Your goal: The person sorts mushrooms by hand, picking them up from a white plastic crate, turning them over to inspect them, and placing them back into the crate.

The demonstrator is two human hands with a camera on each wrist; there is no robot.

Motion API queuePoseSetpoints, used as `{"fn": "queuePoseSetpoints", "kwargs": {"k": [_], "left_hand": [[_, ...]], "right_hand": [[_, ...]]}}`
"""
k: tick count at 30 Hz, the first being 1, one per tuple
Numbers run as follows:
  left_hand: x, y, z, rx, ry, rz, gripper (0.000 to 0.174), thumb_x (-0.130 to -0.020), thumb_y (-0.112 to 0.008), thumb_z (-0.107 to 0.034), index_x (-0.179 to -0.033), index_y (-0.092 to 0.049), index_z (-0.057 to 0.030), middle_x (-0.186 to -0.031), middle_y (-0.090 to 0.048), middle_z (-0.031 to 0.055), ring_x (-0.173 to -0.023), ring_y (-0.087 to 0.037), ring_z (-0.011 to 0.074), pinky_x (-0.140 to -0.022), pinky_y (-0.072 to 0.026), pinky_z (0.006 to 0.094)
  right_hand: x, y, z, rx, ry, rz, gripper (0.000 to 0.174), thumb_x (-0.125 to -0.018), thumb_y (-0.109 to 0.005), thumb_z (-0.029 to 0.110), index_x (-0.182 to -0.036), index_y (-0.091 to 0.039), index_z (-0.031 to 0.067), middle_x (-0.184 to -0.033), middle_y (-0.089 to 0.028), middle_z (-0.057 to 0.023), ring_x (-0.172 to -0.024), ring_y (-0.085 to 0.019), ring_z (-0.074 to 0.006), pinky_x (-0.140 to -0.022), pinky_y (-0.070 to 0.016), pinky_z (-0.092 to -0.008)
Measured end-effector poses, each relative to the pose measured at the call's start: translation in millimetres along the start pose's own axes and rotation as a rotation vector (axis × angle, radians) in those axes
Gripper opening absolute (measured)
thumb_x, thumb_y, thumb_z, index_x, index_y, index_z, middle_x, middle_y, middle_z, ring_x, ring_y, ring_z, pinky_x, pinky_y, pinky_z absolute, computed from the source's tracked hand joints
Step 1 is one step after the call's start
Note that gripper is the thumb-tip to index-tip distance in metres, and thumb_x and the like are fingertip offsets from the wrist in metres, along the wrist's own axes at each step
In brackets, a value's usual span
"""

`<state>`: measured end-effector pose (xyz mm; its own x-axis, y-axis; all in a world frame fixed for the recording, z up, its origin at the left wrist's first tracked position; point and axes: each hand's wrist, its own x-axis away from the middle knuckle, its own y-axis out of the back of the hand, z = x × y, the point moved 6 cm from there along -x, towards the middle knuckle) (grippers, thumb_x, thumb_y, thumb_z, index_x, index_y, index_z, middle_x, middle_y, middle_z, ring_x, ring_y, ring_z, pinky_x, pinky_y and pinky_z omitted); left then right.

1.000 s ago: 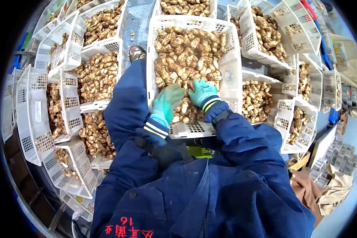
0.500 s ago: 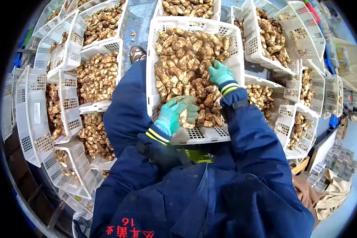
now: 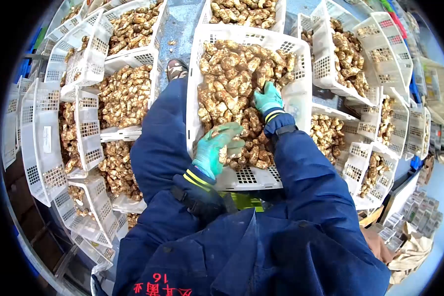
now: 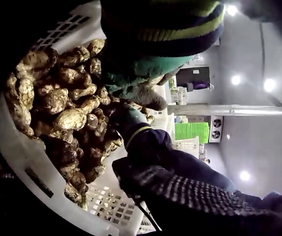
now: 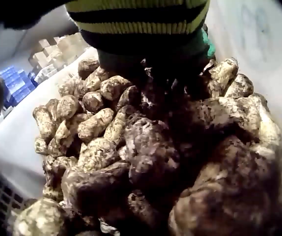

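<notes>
Brown-and-white mushrooms (image 3: pixel 227 74) fill a white plastic crate (image 3: pixel 301 106) in front of me. My left hand (image 3: pixel 217 148), in a green glove with soiled fingers, is over its near left corner. Its fingers and thumb bend round a pale mushroom (image 3: pixel 223 155), mostly covered by the glove. My right hand (image 3: pixel 268 98), gloved likewise, reaches down among the mushrooms right of the middle, where its fingertips are hidden. In the right wrist view, large mushrooms (image 5: pixel 151 147) lie close round that hand, under the striped cuff (image 5: pixel 141 19). Darker mushrooms (image 3: pixel 251 130) lie between the two hands.
More mushroom-filled crates stand on the left (image 3: pixel 126 93) and on the right (image 3: pixel 348 54). Another full crate (image 3: pixel 281 17) is just beyond the front one. A shoe (image 3: pixel 176 69) is on the blue floor (image 3: pixel 180 29) left of the crate. Clear boxes (image 3: pixel 419 202) are stacked far right.
My right hand first moved away to the right from beside the left hand, then shifted slightly back left and lower among the mushrooms. The left hand moved slightly right over the near corner, fingers now bent.
</notes>
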<state>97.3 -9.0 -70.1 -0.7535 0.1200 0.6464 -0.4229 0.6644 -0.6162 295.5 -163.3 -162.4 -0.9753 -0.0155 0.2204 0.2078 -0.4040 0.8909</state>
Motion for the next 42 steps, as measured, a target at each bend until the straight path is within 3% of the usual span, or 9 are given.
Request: {"fn": "queuePoseSetpoints", "kwargs": {"k": [5, 8, 19, 24, 30, 34, 38, 40, 42], "left_hand": [[-3.3, 7.6, -4.9, 0.222, -0.194, 0.060, 0.044, -0.095, -0.052, -0.018, -0.136, -0.046, -0.0030, -0.137, -0.049, 0.0139, -0.122, -0.050, 0.0319, -0.101, -0.0453, 0.0478], [-3.5, -0.3, -9.8, 0.324, -0.200, 0.141, 0.054, -0.095, -0.053, -0.024, -0.144, -0.036, -0.0102, -0.143, -0.044, 0.0109, -0.127, -0.045, 0.0307, -0.103, -0.0414, 0.0537], [11.0, -31.2, -24.9, 0.348, -0.104, 0.427, 0.062, -0.093, -0.055, -0.033, -0.143, -0.035, -0.0025, -0.124, -0.054, 0.0164, -0.103, -0.062, 0.0295, -0.094, -0.0509, 0.0462], [-0.7, -0.9, -14.7, 0.447, -0.142, 0.215, 0.039, -0.093, -0.059, -0.022, -0.123, -0.055, 0.0032, -0.109, -0.062, 0.0164, -0.096, -0.063, 0.0285, -0.088, -0.0539, 0.0444], [-2.7, 3.4, -15.9, 0.135, -0.271, 0.075, 0.036, -0.092, -0.060, -0.012, -0.125, -0.052, -0.0021, -0.109, -0.060, 0.0134, -0.100, -0.062, 0.0260, -0.089, -0.0541, 0.0418], [-6.1, 9.0, -21.5, 0.241, -0.411, 0.131, 0.040, -0.098, -0.046, -0.012, -0.138, -0.043, -0.0076, -0.119, -0.057, 0.0134, -0.103, -0.060, 0.0237, -0.092, -0.0534, 0.0404], [3.0, 5.9, -29.3, -0.635, -0.705, 0.080, 0.033, -0.098, -0.045, -0.011, -0.128, -0.052, 0.0009, -0.122, -0.060, 0.0125, -0.108, -0.061, 0.0202, -0.095, -0.0499, 0.0293], [4.8, 2.1, -29.1, -0.546, -0.660, 0.112, 0.031, -0.097, -0.048, -0.011, -0.124, -0.056, 0.0031, -0.119, -0.063, 0.0117, -0.106, -0.062, 0.0184, -0.093, -0.0497, 0.0260], [11.1, -6.6, -33.2, -0.451, -0.640, 0.141, 0.029, -0.097, -0.053, -0.012, -0.121, -0.058, 0.0035, -0.113, -0.065, 0.0105, -0.100, -0.063, 0.0166, -0.088, -0.0508, 0.0247]], "right_hand": [[-11.4, -23.1, -28.4, -0.594, 0.068, -0.013, 0.026, -0.080, -0.071, 0.006, -0.097, -0.052, 0.0057, -0.069, -0.057, -0.0032, -0.054, -0.052, -0.0113, -0.043, -0.0403, -0.0278], [49.9, 55.1, 34.5, -0.973, 0.201, 0.395, 0.024, -0.084, -0.071, 0.015, -0.101, -0.058, 0.0030, -0.082, -0.062, -0.0023, -0.074, -0.057, -0.0100, -0.067, -0.0492, -0.0269], [19.5, 25.4, 97.1, 0.163, 0.237, 0.196, 0.049, -0.087, -0.060, 0.035, -0.134, -0.050, 0.0228, -0.130, -0.051, -0.0175, -0.114, -0.056, -0.0352, -0.093, -0.0482, -0.0444], [-1.1, 18.2, 51.1, -0.328, 0.144, 0.300, 0.024, -0.089, -0.061, 0.017, -0.112, -0.060, 0.0135, -0.076, -0.062, -0.0033, -0.064, -0.057, -0.0137, -0.060, -0.0455, -0.0267], [63.2, 42.5, 50.3, -1.189, -0.203, 0.679, 0.020, -0.089, -0.059, 0.011, -0.107, -0.058, 0.0046, -0.080, -0.065, -0.0062, -0.052, -0.056, -0.0118, -0.042, -0.0416, -0.0248], [122.1, 75.2, 101.8, -0.952, 0.043, 0.842, 0.023, -0.092, -0.057, 0.023, -0.107, -0.061, 0.0063, -0.075, -0.066, -0.0067, -0.055, -0.061, -0.0130, -0.047, -0.0476, -0.0261], [109.9, 111.8, 108.3, -0.104, 1.372, 0.085, 0.018, -0.093, -0.060, 0.021, -0.103, -0.064, 0.0069, -0.086, -0.068, -0.0069, -0.080, -0.065, -0.0132, -0.070, -0.0529, -0.0293], [19.8, 115.2, 65.4, -0.487, 0.209, 0.222, 0.019, -0.092, -0.058, 0.021, -0.103, -0.063, 0.0061, -0.085, -0.069, -0.0079, -0.073, -0.065, -0.0226, -0.065, -0.0522, -0.0288], [-21.8, 116.5, 66.8, -0.401, 0.168, 0.186, 0.034, -0.090, -0.057, 0.032, -0.116, -0.061, 0.0111, -0.084, -0.067, -0.0090, -0.072, -0.065, -0.0222, -0.069, -0.0523, -0.0379]]}}
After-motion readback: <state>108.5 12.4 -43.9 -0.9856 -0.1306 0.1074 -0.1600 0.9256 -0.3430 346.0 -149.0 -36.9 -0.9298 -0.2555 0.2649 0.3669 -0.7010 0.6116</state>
